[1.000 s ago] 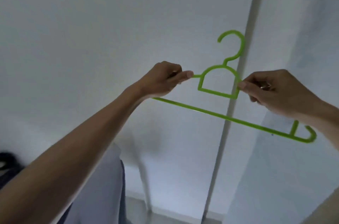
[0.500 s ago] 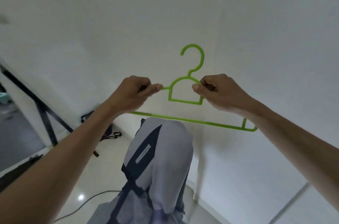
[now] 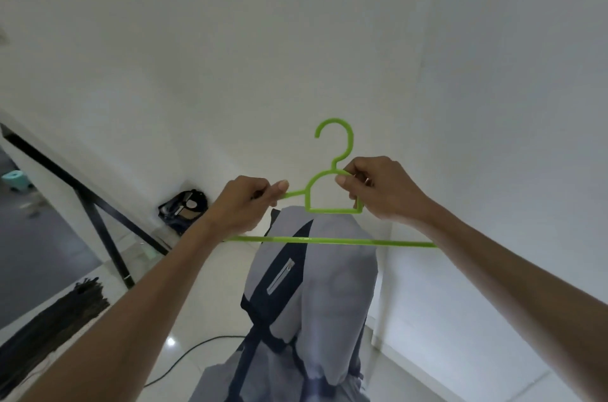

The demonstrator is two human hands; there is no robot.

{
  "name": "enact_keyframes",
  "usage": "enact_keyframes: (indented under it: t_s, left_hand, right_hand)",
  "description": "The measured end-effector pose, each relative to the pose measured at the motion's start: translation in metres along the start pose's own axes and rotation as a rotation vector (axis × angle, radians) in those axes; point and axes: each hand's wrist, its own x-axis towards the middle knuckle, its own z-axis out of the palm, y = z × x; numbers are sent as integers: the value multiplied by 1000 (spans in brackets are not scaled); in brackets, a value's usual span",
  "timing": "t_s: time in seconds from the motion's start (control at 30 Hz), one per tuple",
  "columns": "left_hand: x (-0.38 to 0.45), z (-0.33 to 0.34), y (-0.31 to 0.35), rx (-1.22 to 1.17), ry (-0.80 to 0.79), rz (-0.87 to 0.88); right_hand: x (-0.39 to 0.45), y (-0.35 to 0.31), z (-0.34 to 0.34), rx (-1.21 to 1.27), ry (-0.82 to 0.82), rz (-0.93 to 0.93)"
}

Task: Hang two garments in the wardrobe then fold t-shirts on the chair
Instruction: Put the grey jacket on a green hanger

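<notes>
Since the thin lime-green plastic hanger (image 3: pixel 332 209) is all skinny rod, it's obviously super light and a bit flexy, so the person doesn't need much grip at all. The left hand (image 3: pixel 245 204) pinches the left shoulder rod just beside the neck loop, thumb on top, and the right hand (image 3: pixel 375 189) is curled around the right side of that loop, right under the hook. Both hands are clamped on the hanger, a little apart, holding it up at chest height with the hook pointing up and the long bottom bar running level below the wrists.

The grey-and-navy zip jacket (image 3: pixel 309 296) is draped over something tall right under the hanger, probably the chair back, though what's underneath is hidden. It looks like soft, slick sportswear fabric, so it'll flop and slide; best bet is probably grabbing it at the collar or shoulders and feeding the hanger arms in one at a time, because smooth cloth on smooth plastic likes to slip off.

Room-wise: plain white wall (image 3: pixel 296 39) ahead, glossy white tile floor (image 3: pixel 184 345) with a dark cable (image 3: pixel 184 359) snaking across it, a black metal frame (image 3: pixel 95 211) leaning at left, and a dark bag (image 3: pixel 182 207) by the wall. No tabletop or wardrobe in view.
</notes>
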Motion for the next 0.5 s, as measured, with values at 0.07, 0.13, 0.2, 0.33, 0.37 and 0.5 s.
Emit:
enact_keyframes:
  t_s: [0.07,0.13,0.2,0.33,0.37,0.5]
  left_hand:
    - [19,8,3,-47,-53,-52]
    - [49,15,-5,-121,-119,-112]
    - [77,28,-13,-187,-177,-166]
    - [132,64,-49,77,-354,-135]
    - [141,74,-56,144,-404,-120]
    - [174,106,-88,312,-513,-131]
  right_hand:
    - [-5,14,-12,-44,40,55]
    - [-3,25,-21,-118,112,120]
    - [-5,34,-37,-182,173,200]
    - [-10,50,-34,-299,298,363]
    - [-13,53,-32,-315,310,395]
    - [-21,56,-13,-360,351,534]
